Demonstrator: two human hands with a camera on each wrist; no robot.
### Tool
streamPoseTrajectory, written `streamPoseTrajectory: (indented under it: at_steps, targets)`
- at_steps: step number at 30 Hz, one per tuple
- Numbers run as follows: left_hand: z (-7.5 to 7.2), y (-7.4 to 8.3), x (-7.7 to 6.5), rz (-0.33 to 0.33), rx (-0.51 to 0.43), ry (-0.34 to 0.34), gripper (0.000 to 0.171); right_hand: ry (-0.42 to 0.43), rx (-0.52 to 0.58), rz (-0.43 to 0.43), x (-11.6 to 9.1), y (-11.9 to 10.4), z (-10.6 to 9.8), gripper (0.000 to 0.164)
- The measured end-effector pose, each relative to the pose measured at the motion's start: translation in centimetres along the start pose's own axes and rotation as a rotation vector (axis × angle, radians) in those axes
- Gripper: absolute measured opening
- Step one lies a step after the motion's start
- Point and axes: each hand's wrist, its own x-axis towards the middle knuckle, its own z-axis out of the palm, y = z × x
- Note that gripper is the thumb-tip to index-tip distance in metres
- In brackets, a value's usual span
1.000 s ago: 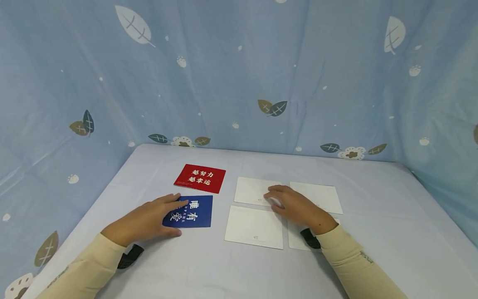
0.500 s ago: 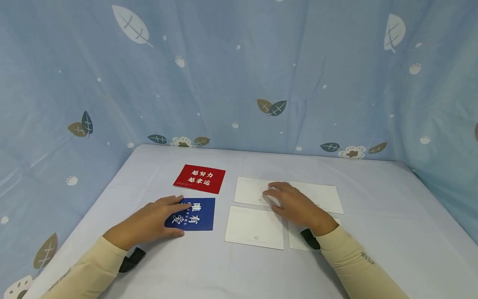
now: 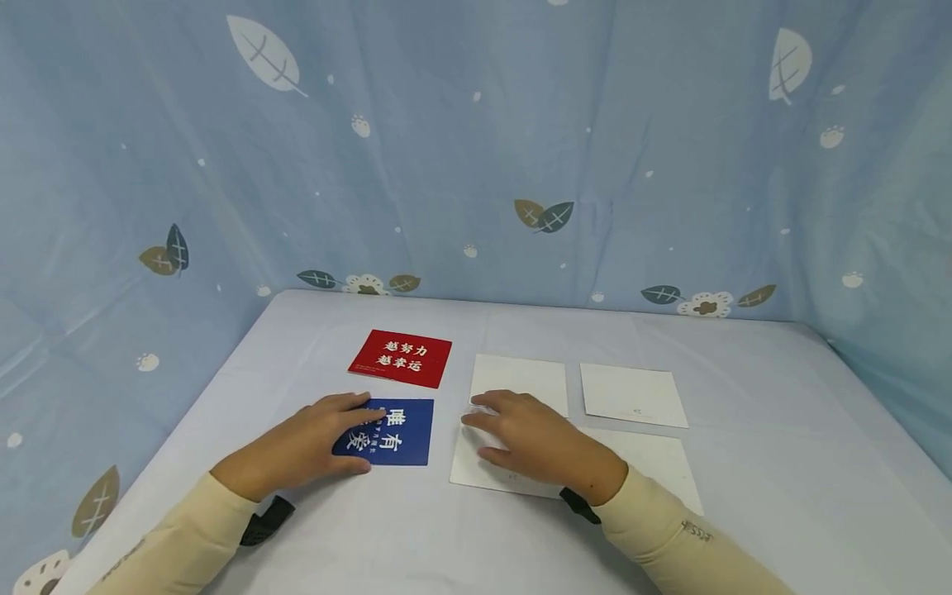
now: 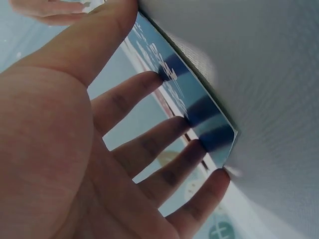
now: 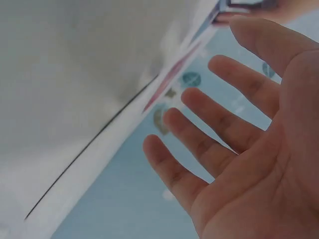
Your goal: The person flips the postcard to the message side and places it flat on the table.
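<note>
A blue card [image 3: 416, 431] with white characters lies on the white table at the left. My left hand [image 3: 301, 446] touches it from the left, and the left wrist view shows spread fingertips resting on the card [image 4: 214, 132] with the thumb at one edge. My right hand [image 3: 546, 444] is over the near left white card [image 3: 472, 463], fingers apart and holding nothing. In the right wrist view its fingers [image 5: 189, 144] stand clear of the surface. Part of the near right white card [image 3: 658, 454] is hidden by the right hand and forearm.
Behind the blue card lies a red card [image 3: 402, 359] with white characters. Two more white cards, a far left one [image 3: 521, 376] and a far right one [image 3: 632, 392], lie behind the near pair. A blue leaf-patterned cloth [image 3: 446, 149] hangs behind the table [image 3: 372, 537].
The blue card has slid slightly right and toward me under my left hand. My right hand has moved left and nearer, from the far left white card to over the near left one.
</note>
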Motion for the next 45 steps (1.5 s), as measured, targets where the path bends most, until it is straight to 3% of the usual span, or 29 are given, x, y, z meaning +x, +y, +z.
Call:
streamPoseTrajectory:
  at_steps: [9,16,34,45]
  targets:
    - [0.0,0.2,-0.1,0.003,0.006,-0.001,0.071,-0.053,-0.039,-0.045,2.0,-2.7,-0.2,0.043]
    - [-0.1,0.3,-0.2,-0.012,0.001,-0.014,0.068,-0.054,0.01,-0.052,3.3,-3.8,0.0,0.041]
    - [-0.2,0.5,-0.3,0.018,-0.003,-0.007,0.057,-0.1,-0.009,-0.051,3.6,-4.1,0.9,0.041]
    - [-0.7,0.3,-0.3,0.075,-0.1,-0.024,0.029,-0.077,0.024,-0.03,3.5,-3.7,0.7,0.041]
